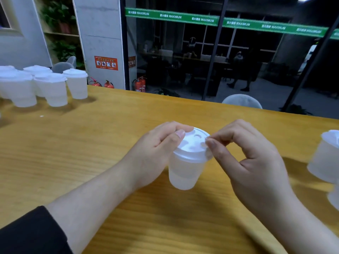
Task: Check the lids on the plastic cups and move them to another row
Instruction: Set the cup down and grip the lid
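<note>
Black sleeve (pixel 31 233) covers the person's left forearm at the lower left corner. Both hands meet over 1 frosted plastic cup (pixel 185 173) standing upright mid-table on a wooden table (pixel 91 143). Left hand (pixel 157 149) curls around the white lid (pixel 192 145), thumb pressed on its top edge. Right hand (pixel 251 154) pinches the lid's right rim between thumb and forefinger. Lidded cups (pixel 42 85) cluster at far left; more cups (pixel 326 158) sit at the right edge.

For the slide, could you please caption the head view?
Both hands, left hand and right hand, pinch the lid of a plastic cup on the wooden table.
</note>
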The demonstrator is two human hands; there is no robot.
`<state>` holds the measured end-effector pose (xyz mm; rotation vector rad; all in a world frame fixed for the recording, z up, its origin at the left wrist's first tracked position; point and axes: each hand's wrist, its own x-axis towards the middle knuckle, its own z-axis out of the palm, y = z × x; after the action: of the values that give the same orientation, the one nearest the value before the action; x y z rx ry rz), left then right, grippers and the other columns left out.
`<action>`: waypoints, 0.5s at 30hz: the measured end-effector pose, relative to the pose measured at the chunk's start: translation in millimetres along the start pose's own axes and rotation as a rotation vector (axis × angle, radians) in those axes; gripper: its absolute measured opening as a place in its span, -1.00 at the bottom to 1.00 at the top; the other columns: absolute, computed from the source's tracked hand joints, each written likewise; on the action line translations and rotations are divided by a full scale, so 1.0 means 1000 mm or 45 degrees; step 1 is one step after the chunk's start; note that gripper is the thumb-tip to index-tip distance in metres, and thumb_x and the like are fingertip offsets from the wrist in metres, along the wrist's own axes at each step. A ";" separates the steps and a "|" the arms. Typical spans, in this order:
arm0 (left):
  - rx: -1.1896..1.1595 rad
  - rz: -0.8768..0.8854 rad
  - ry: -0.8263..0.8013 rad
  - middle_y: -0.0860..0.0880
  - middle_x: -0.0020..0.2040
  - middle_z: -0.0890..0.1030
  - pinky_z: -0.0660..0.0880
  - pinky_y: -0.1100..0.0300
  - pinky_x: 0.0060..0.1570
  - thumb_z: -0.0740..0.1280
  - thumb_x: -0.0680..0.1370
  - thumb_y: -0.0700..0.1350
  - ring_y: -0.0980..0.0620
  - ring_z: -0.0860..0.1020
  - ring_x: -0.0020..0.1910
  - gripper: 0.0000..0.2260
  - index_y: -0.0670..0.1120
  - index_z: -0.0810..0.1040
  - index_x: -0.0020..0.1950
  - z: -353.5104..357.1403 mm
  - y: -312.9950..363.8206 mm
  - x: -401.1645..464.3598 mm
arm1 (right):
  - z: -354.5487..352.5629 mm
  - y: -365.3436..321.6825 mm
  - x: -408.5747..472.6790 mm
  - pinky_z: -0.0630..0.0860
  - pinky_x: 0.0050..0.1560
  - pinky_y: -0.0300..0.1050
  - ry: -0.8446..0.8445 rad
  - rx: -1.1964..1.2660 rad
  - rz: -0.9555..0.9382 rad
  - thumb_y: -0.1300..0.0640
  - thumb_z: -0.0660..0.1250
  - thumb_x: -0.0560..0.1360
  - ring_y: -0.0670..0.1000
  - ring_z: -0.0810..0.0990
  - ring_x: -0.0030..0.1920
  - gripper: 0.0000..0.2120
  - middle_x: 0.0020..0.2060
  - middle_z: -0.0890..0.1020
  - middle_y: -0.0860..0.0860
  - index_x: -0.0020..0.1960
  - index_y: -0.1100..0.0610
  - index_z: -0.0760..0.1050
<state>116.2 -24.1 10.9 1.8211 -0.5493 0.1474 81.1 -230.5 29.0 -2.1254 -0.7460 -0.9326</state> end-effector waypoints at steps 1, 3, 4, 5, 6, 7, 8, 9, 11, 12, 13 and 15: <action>0.005 0.001 -0.002 0.14 0.18 0.66 0.47 0.12 0.23 0.15 0.63 0.11 0.14 0.57 0.24 -0.66 0.11 0.64 0.25 0.000 0.000 0.000 | 0.003 -0.002 0.000 0.44 -0.09 -0.17 -0.012 -0.005 0.014 0.07 0.37 0.58 -0.01 0.56 -0.10 -0.87 -0.20 0.57 -0.10 -0.12 0.06 0.60; 0.006 -0.003 -0.008 0.13 0.18 0.66 0.47 0.10 0.23 0.15 0.63 0.10 0.13 0.56 0.24 -0.66 0.11 0.64 0.26 0.000 0.000 0.001 | 0.004 -0.004 -0.001 0.44 -0.09 -0.15 -0.047 -0.011 0.038 0.02 0.34 0.59 -0.01 0.56 -0.10 -0.85 -0.19 0.57 -0.12 -0.11 0.04 0.60; 0.006 -0.002 -0.010 0.13 0.18 0.65 0.47 0.11 0.22 0.15 0.63 0.10 0.14 0.56 0.24 -0.66 0.11 0.64 0.26 0.000 0.000 0.001 | 0.002 -0.003 -0.001 0.45 -0.08 -0.14 -0.062 -0.024 0.044 0.02 0.34 0.60 -0.02 0.56 -0.09 -0.86 -0.18 0.57 -0.13 -0.10 0.03 0.60; 0.009 0.001 -0.009 0.14 0.18 0.65 0.47 0.13 0.22 0.15 0.64 0.11 0.15 0.56 0.24 -0.67 0.12 0.64 0.26 0.000 -0.001 0.001 | 0.000 -0.003 -0.001 0.44 -0.07 -0.14 -0.083 -0.047 0.045 0.03 0.34 0.60 -0.02 0.55 -0.07 -0.87 -0.17 0.57 -0.14 -0.09 0.01 0.61; 0.012 0.001 -0.008 0.15 0.18 0.65 0.46 0.15 0.21 0.15 0.64 0.11 0.16 0.56 0.24 -0.67 0.12 0.64 0.26 0.000 -0.001 0.000 | -0.003 -0.003 -0.001 0.44 -0.06 -0.14 -0.109 -0.076 0.043 0.03 0.33 0.60 -0.02 0.55 -0.06 -0.88 -0.15 0.58 -0.14 -0.07 0.00 0.62; 0.018 0.001 -0.008 0.15 0.18 0.65 0.46 0.16 0.20 0.15 0.64 0.12 0.16 0.56 0.23 -0.67 0.13 0.64 0.26 0.000 -0.001 0.000 | -0.006 -0.003 -0.001 0.43 -0.05 -0.15 -0.131 -0.114 0.036 0.02 0.32 0.61 -0.02 0.55 -0.04 -0.87 -0.13 0.58 -0.14 -0.04 -0.02 0.63; 0.023 0.002 -0.011 0.15 0.18 0.65 0.47 0.16 0.20 0.15 0.64 0.13 0.17 0.56 0.23 -0.67 0.14 0.63 0.26 -0.001 -0.001 0.000 | -0.009 -0.003 -0.002 0.43 -0.04 -0.16 -0.147 -0.163 0.017 0.00 0.30 0.61 -0.02 0.55 -0.02 -0.86 -0.11 0.58 -0.14 0.00 -0.02 0.64; 0.026 0.005 -0.012 0.15 0.17 0.65 0.47 0.15 0.21 0.15 0.64 0.13 0.16 0.56 0.23 -0.67 0.14 0.64 0.26 -0.001 -0.001 0.000 | -0.012 -0.003 -0.002 0.43 -0.04 -0.16 -0.166 -0.219 -0.010 -0.03 0.29 0.62 -0.01 0.55 -0.01 -0.83 -0.08 0.58 -0.14 0.04 -0.02 0.64; 0.032 0.011 -0.008 0.14 0.17 0.65 0.48 0.16 0.20 0.15 0.63 0.14 0.16 0.56 0.22 -0.66 0.14 0.64 0.26 -0.001 0.000 0.000 | -0.016 -0.005 -0.003 0.47 -0.06 -0.11 -0.232 -0.315 -0.047 -0.09 0.24 0.63 0.00 0.55 0.00 -0.77 -0.05 0.56 -0.16 0.11 -0.03 0.62; 0.040 0.015 -0.006 0.14 0.16 0.65 0.48 0.20 0.17 0.15 0.63 0.14 0.16 0.56 0.21 -0.66 0.14 0.64 0.26 -0.001 0.000 0.000 | -0.018 -0.006 -0.003 0.49 -0.07 -0.07 -0.267 -0.347 -0.049 -0.13 0.23 0.62 0.00 0.54 0.00 -0.75 -0.03 0.54 -0.18 0.14 -0.05 0.60; 0.047 0.021 -0.007 0.14 0.16 0.65 0.47 0.24 0.13 0.15 0.63 0.14 0.16 0.56 0.19 -0.65 0.13 0.64 0.27 -0.001 0.000 0.000 | -0.019 -0.007 -0.003 0.51 -0.08 -0.03 -0.293 -0.367 -0.046 -0.17 0.23 0.61 -0.01 0.53 0.01 -0.73 -0.03 0.53 -0.19 0.16 -0.06 0.58; 0.044 0.024 -0.007 0.14 0.15 0.65 0.46 0.30 0.09 0.15 0.62 0.14 0.17 0.57 0.18 -0.64 0.11 0.65 0.26 -0.001 0.001 0.000 | -0.020 -0.009 -0.004 0.52 -0.09 0.03 -0.318 -0.386 -0.043 -0.21 0.24 0.59 0.00 0.51 -0.01 -0.71 -0.04 0.51 -0.21 0.17 -0.08 0.56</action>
<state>116.0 -23.2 12.0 1.8509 -0.5707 0.1658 64.8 -241.2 39.4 -2.5369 -0.8063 -0.8501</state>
